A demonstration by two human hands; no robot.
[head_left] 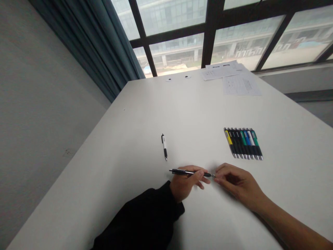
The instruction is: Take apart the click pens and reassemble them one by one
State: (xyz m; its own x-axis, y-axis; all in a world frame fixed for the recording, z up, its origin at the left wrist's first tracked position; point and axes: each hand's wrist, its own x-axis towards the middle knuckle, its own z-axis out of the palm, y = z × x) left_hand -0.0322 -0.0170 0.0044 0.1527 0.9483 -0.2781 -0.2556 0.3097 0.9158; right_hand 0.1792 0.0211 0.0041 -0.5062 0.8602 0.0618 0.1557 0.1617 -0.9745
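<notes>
My left hand (186,182) is closed around the barrel of a black ballpoint pen (179,171), which lies nearly level with its clicker end to the left. At the pen's right end, the thumb and fingers of my right hand (235,178) pinch a small silvery tip piece (213,176). Whether that tip is fully joined to the barrel I cannot tell. Just beyond my left hand, a white and black pen (164,147) lies by itself on the table.
On the white table (104,166), several pens (243,144) in yellow, black, green, blue and white lie side by side at the right. Paper sheets (241,83) rest at the far edge, before the window (179,52). A blue curtain (91,41) hangs at the left.
</notes>
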